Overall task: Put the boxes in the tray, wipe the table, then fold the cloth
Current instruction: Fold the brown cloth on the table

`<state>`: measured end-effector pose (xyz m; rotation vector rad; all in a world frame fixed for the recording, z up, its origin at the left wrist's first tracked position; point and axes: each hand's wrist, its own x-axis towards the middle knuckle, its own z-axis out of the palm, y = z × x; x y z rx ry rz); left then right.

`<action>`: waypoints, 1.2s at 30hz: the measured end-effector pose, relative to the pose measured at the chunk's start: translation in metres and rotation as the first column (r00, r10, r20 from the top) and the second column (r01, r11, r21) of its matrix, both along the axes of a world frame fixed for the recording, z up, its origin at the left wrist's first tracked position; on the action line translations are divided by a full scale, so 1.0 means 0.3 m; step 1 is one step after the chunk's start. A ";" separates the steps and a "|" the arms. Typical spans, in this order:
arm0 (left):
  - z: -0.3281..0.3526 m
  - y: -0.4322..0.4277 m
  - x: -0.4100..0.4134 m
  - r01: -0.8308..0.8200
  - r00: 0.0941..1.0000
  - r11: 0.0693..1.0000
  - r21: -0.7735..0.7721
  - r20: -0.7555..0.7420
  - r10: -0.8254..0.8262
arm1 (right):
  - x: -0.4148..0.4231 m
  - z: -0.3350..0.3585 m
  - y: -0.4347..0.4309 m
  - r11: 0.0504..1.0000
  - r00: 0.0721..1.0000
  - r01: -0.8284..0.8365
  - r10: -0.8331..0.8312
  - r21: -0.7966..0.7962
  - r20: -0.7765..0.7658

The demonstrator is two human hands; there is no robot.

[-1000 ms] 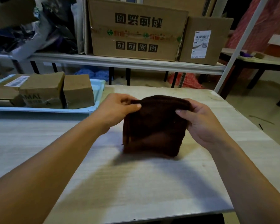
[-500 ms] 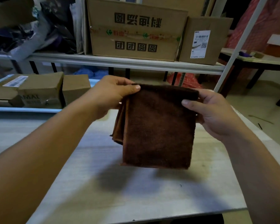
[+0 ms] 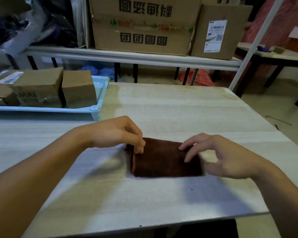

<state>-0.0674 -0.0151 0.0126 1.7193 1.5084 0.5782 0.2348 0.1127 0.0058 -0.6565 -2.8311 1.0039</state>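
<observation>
While cloth (image 3: 163, 158) lies folded on table (image 3: 179, 109), left fingers (image 3: 138, 148) seemingly pinch its edge; right fingers (image 3: 187, 152) spread, touching.

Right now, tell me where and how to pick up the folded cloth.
Grip the cloth by its left edge, coming in from the left: the stacked layers show there, so one pinch would probably catch them all and keep the fold. It lies flat on the table; the left hand already has fingertips at that edge.

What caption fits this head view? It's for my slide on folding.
Both hands, left and right, lay the folded cloth on the table; boxes sit in the tray.
</observation>
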 end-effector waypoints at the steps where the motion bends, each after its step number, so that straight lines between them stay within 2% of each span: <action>1: -0.009 0.007 0.016 -0.061 0.998 0.997 0.041 -0.031 0.062 | -0.014 0.005 -0.013 1.000 0.998 0.024 -0.024 0.002 -0.051; 3: -0.028 0.034 0.042 -0.233 0.969 0.956 0.179 -0.040 0.243 | -0.076 0.002 -0.038 0.993 0.985 0.085 -0.071 0.083 -0.157; 4: -0.034 0.046 0.050 -0.312 0.946 0.919 0.240 -0.015 0.325 | -0.122 -0.010 -0.051 0.984 0.992 0.065 -0.045 0.165 -0.121; 6: -0.033 0.057 0.056 -0.411 0.906 0.858 0.309 0.032 0.422 | -0.218 -0.060 -0.072 0.954 0.998 -0.052 0.039 0.294 0.049; 8: -0.022 0.051 0.056 -0.450 0.888 0.836 0.316 0.061 0.455 | -0.268 -0.105 -0.077 0.944 0.992 -0.102 0.070 0.314 0.109; 10: -0.016 0.031 0.051 -0.470 0.878 0.825 0.313 0.074 0.472 | -0.248 -0.096 -0.057 0.952 1.000 -0.014 0.005 0.307 0.028; 12: -0.019 0.006 0.046 -0.489 0.868 0.818 0.304 0.082 0.489 | -0.179 -0.074 -0.025 0.928 0.983 0.183 -0.179 0.324 -0.041; 13: -0.021 -0.005 0.048 -0.494 0.867 0.818 0.295 0.091 0.491 | -0.135 -0.073 -0.010 0.893 0.955 0.286 -0.294 0.348 -0.029; 15: -0.036 -0.026 0.063 -0.481 0.875 0.830 0.281 0.096 0.474 | -0.063 -0.097 -0.017 0.808 0.865 0.398 -0.489 0.435 0.116; 17: -0.069 -0.047 0.101 -0.438 0.894 0.851 0.290 0.037 0.447 | -0.026 -0.148 -0.068 0.765 0.804 0.391 -0.554 0.511 0.215; 22: -0.162 -0.134 0.186 -0.367 0.843 0.843 0.393 -0.244 0.480 | -0.025 -0.170 -0.214 0.681 0.785 0.383 -0.597 0.624 0.169; 25: -0.176 -0.209 0.169 -0.389 0.824 0.832 0.395 -0.254 0.506 | -0.067 -0.150 -0.335 0.652 0.753 0.441 -0.643 0.616 0.142; 27: -0.165 -0.254 0.137 -0.434 0.807 0.796 0.421 -0.210 0.552 | -0.143 -0.140 -0.470 0.671 0.766 0.451 -0.630 0.588 0.130; 28: -0.158 -0.279 0.120 -0.460 0.796 0.773 0.438 -0.182 0.577 | -0.200 -0.136 -0.554 0.714 0.806 0.424 -0.578 0.557 0.128; 31: -0.120 -0.345 0.074 -0.528 0.766 0.709 0.468 -0.098 0.635 | -0.398 -0.136 -0.806 0.857 0.959 0.196 -0.270 0.477 0.092; 33: -0.090 -0.392 0.042 -0.571 0.733 0.669 0.475 -0.070 0.676 | -0.474 -0.116 -0.898 0.897 0.986 0.058 -0.120 0.439 0.116; 34: -0.077 -0.411 0.026 -0.589 0.713 0.642 0.491 -0.060 0.699 | -0.485 -0.108 -0.875 0.897 0.991 0.082 -0.121 0.433 0.063; 36: -0.060 -0.436 0.004 -0.620 0.680 0.595 0.512 -0.028 0.733 | -0.464 -0.100 -0.770 0.859 0.969 0.241 -0.236 0.451 -0.070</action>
